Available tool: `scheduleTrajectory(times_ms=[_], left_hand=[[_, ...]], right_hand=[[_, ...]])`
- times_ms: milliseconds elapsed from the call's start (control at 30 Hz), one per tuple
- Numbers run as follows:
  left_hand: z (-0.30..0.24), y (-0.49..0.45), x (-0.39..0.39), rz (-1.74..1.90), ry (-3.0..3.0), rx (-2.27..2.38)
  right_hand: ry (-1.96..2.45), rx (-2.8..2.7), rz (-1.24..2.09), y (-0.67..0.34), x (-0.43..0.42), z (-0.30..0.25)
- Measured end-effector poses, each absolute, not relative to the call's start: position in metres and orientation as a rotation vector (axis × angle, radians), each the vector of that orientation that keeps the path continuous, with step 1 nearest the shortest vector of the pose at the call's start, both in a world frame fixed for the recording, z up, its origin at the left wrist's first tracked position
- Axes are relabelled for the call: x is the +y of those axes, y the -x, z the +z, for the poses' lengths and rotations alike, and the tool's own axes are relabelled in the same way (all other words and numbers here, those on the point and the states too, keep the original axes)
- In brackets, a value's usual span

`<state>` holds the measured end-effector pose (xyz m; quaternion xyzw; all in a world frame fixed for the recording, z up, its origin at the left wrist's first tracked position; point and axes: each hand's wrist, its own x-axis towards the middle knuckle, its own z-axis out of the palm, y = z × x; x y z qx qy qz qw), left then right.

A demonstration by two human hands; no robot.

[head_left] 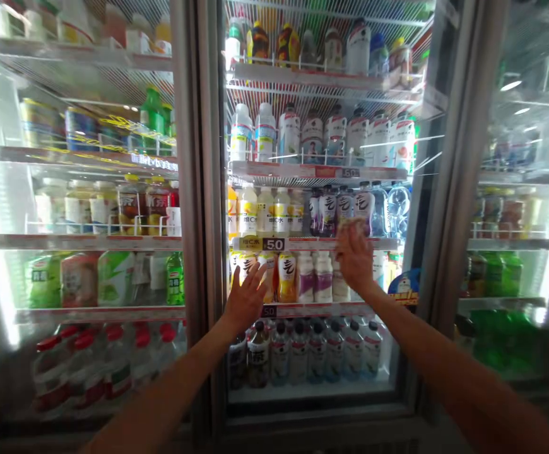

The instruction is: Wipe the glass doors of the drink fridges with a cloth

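My left hand (246, 299) is raised with its fingers spread, in front of yellow-labelled bottles (286, 277) on the fourth shelf of the middle cooler. Nothing shows in it. Its palm side faces the cooler's glass door (414, 208); I cannot tell whether the fingertips touch the glass. Further right and higher, my right hand (354, 255) is closed over a pale, crumpled cloth (354, 225), held up against the door. Behind it stand dark purple bottles (330, 211) on the third shelf. Slight blur hides the exact grip.
Metal door frames (203, 208) stand on both sides of the middle door. A blue round sticker (404, 287) is at its lower right. The left cooler holds red-capped bottles (85, 366) at the bottom. Green bottles (506, 340) fill the right cooler's lowest shelf.
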<state>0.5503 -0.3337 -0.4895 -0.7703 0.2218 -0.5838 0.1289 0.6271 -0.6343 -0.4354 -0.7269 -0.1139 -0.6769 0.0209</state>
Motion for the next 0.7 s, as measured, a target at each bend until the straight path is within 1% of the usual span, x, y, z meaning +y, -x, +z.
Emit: scheduleTrajectory(times_ms=[67,133,200,267,333,367,433,500,567,633,700], left_hand=[[-0.490,-0.552,-0.340,-1.680,2.269,0.623],[-0.490,-0.552,-0.340,-1.668,2.288,0.597],[-0.489,-0.551,-0.334,-1.671,2.304,0.586],[-0.487,-0.550,-0.328,-1.687,2.313,0.588],[-0.485,-0.550,-0.325,-1.718,2.293,0.584],[-0.483,-0.550,-0.326,-1.732,2.273,0.583],[-0.480,-0.551,-0.330,-1.752,2.241,0.579],[-0.475,-0.553,-0.334,-1.765,2.240,0.572],[-0.470,-0.554,-0.335,-1.789,2.274,0.528],[-0.465,-0.556,-0.332,-1.832,2.321,0.438],[-0.461,-0.558,-0.326,-1.864,2.378,0.347]], right_hand=[[2.365,-0.668,-2.102,-0.625,-0.624,-0.443],[2.391,-0.721,-2.088,-0.628,-0.637,-0.444],[2.323,-0.457,-2.067,-0.637,-0.672,-0.441],[2.162,-0.068,-2.004,-0.647,-0.709,-0.438],[1.983,0.211,-1.937,-0.654,-0.731,-0.439],[1.925,0.264,-1.934,-0.656,-0.734,-0.442],[1.924,0.175,-2.008,-0.656,-0.726,-0.450],[2.073,-0.106,-2.098,-0.652,-0.715,-0.458],[2.236,-0.301,-2.092,-0.647,-0.716,-0.460],[2.229,-0.115,-2.022,-0.644,-0.733,-0.456],[2.081,0.208,-1.941,-0.645,-0.749,-0.448]])
